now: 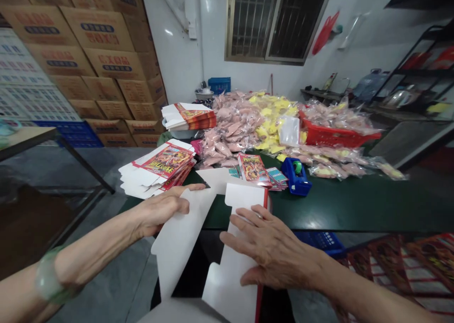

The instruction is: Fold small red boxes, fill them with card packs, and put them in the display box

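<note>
An opened-out cardboard box (237, 254) with a white inside and a red outer edge spreads in front of me at the table's near edge. My left hand (173, 207) grips its left panel, thumb on the white side and forefinger stretched out. On the right panel my right hand (262, 247) lies with fingers spread, pressing on the white surface. Beyond the hands, a stack of flat printed boxes (166, 162) lies to the left. A printed red box (254, 170) rests near the middle, beside teal cards (277, 177) and a blue tape dispenser (297, 176).
Pink and yellow bagged packets (234, 124) are heaped at the back of the green table (340, 205). A red basket (329, 135) holds more. Another box stack (189, 117) stands back left. Brown cartons (102, 34) line the left wall; a blue crate (321, 241) sits below the table.
</note>
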